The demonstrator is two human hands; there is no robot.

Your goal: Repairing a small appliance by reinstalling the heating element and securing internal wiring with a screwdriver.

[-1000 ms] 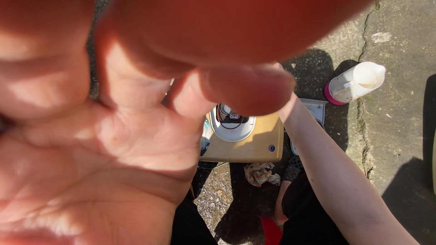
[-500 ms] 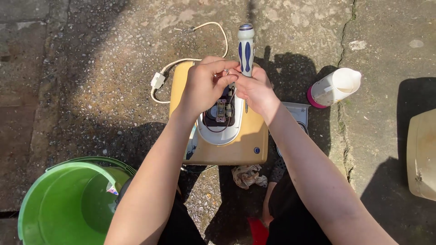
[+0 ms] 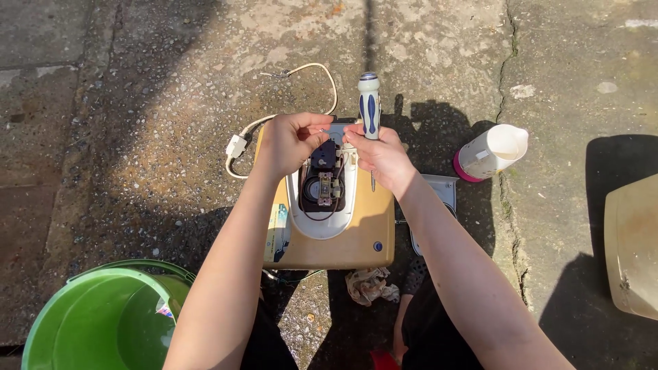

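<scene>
Fingers, left hand (image 3: 291,142): curled, tips pinched on a small part at the far edge of the open cavity; what the part is cannot be told. Fingers, right hand (image 3: 382,154): clenched round a screwdriver (image 3: 369,106), white handle with blue grips pointing away from the person, thin shaft running down past the palm; the thumb and forefinger also meet the left fingertips at the same small part.

Step in hand, as judged: work on a fitting inside the casing. Done well it wants the left pinch kept steady, the screwdriver kept clear of the wiring, and the casing left flat so nothing slips.

Casing (image 3: 343,236): tan box with a white oval inset, lying on the ground directly under both hands, between the forearms. Dark mechanism (image 3: 322,181) sits in the inset, just nearer the person than the fingertips, not touched.

Around the casing:
- Cord (image 3: 301,72), white, looping from its far left corner, with a plug block (image 3: 236,146) to the left.
- Jug (image 3: 490,152), white with pink base, tipped on its side, to the right.
- Rag (image 3: 370,284), crumpled, at the near edge.
- Bucket (image 3: 103,318), green, near left, well apart.
- Pale panel (image 3: 630,247), far right.
- Ground: cracked concrete.
</scene>
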